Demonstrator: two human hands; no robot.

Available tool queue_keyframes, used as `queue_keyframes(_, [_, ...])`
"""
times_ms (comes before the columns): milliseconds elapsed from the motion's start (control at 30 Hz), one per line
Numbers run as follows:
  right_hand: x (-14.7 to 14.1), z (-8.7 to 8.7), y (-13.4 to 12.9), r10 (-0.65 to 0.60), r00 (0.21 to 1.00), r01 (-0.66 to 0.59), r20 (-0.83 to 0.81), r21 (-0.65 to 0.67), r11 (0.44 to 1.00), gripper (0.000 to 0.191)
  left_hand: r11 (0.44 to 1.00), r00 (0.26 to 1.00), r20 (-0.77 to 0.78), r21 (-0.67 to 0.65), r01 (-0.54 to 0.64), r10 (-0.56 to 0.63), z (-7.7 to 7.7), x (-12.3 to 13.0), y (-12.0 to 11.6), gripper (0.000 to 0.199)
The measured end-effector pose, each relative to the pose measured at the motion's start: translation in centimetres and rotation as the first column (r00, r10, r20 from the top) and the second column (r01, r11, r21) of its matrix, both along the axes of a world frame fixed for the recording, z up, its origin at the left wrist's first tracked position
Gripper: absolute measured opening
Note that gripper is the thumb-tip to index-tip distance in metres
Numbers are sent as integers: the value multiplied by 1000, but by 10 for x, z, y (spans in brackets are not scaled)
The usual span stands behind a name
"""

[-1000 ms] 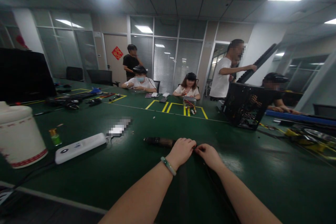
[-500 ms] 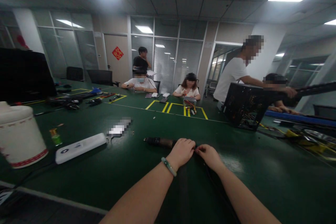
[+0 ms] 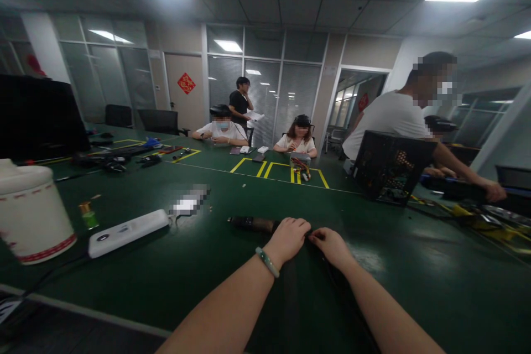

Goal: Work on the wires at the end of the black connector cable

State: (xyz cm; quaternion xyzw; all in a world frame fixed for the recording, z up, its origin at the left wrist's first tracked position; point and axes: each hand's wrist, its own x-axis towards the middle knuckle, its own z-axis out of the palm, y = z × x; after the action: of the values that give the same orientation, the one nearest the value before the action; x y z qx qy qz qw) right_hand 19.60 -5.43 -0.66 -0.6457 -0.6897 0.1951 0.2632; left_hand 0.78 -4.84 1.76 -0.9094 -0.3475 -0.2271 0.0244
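A dark stick-shaped tool (image 3: 253,224), which looks like a corded electric screwdriver, lies on the green table with its narrow tip to the left. My left hand (image 3: 290,237), below a green bangle (image 3: 267,262), is closed over the tool's right end and hides it. Close beside it, my right hand (image 3: 332,246) pinches at the tail where a black cord (image 3: 332,279) comes off. The cord runs down the table between my forearms. Exactly what the right fingertips grip is hidden.
To the left are a white lidded jar (image 3: 35,215), a small green bottle (image 3: 88,215) and a white power bank (image 3: 128,232). A black computer case (image 3: 390,168) stands at the right, near a leaning co-worker (image 3: 385,116). Other people sit across the table (image 3: 215,271).
My hands have barely moved on the tool and its cord. The co-worker on the right has leaned further right and lowered a long dark part. The standing person behind has shifted right.
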Motion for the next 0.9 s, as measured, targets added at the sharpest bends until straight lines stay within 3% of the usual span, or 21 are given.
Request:
queue_keyframes(567, [2,-10,6,13,1000,-12,-4,54,998,18,1000,1000,18,19,-11,10,-5,1,2,11])
queue_keyframes(900, [2,-7,5,-11,1000,11,14,21,1000,19,1000,999,44,24,5,-6,-7,1,4,12])
